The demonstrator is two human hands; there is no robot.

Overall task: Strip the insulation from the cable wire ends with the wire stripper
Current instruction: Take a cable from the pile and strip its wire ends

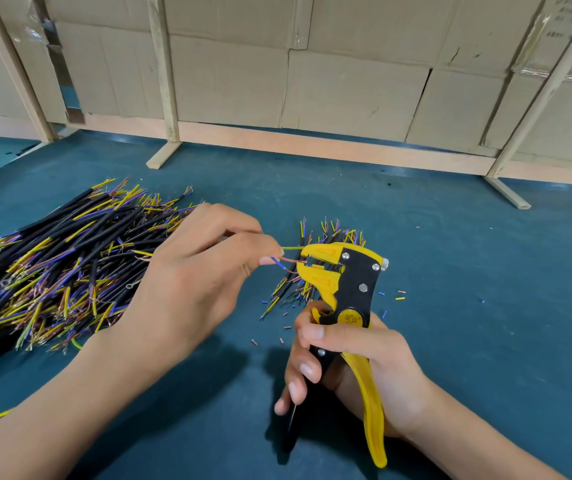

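Observation:
My right hand (357, 368) grips the handles of a yellow and black wire stripper (350, 289), held upright with its jaws pointing left. My left hand (194, 282) pinches a cable whose thin wire ends (289, 259) stick out past the fingertips: a brown one reaches into the stripper jaws, a yellow-green one passes just above them, a blue one bends down. The cable's black sheath is hidden inside my left hand.
A big pile of black cables (55, 268) with yellow, blue and brown ends lies at the left on the blue-green table (468, 258). A smaller bunch (295, 289) lies behind the stripper. Small insulation scraps (399, 295) dot the table. Cardboard and wooden frames stand behind.

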